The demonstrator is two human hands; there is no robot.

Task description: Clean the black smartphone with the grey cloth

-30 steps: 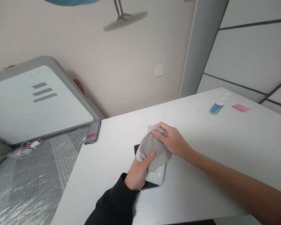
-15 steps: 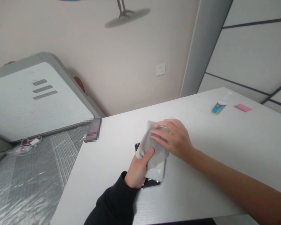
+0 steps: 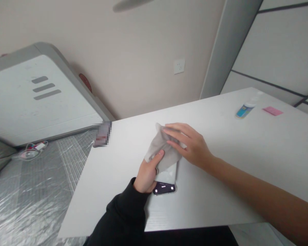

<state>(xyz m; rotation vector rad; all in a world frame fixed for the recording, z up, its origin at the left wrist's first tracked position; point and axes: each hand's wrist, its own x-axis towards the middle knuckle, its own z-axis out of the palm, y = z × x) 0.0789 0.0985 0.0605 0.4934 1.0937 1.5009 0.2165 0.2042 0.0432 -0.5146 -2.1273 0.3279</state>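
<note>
The right hand [image 3: 191, 145] is held fairly open, fingers [image 3: 176, 131] spread and laid across the top of a grey cloth [image 3: 164, 148], so nothing's really gripped by it, just pressed on; the left hand [image 3: 146, 176], in a black sleeve [image 3: 123, 208], is closed up narrow around the near side of the cloth, with the thumb [image 3: 159, 158] pressed on top and the other fingers mostly hidden. Under the cloth a smartphone [image 3: 165, 177] is lying flat, roughly mid-frame, its pale glossy face partly covered and its dark end [image 3: 164, 188] showing just past the left hand; both are sitting on a white table [image 3: 113, 194]. Further along, at the upper right of the table, a small bottle with a blue label [image 3: 244, 111] is standing just beside a pink pad [image 3: 272, 111]; at the table's far left corner a pixelated object [image 3: 102, 134] can't be made out. Off the table, a white panel [image 3: 41, 99] is leaning against the wall at the upper left, with a cable [image 3: 33, 154] on the plastic-covered floor [image 3: 28, 201] below it; a wall socket [image 3: 179, 66] is seen top centre.
</note>
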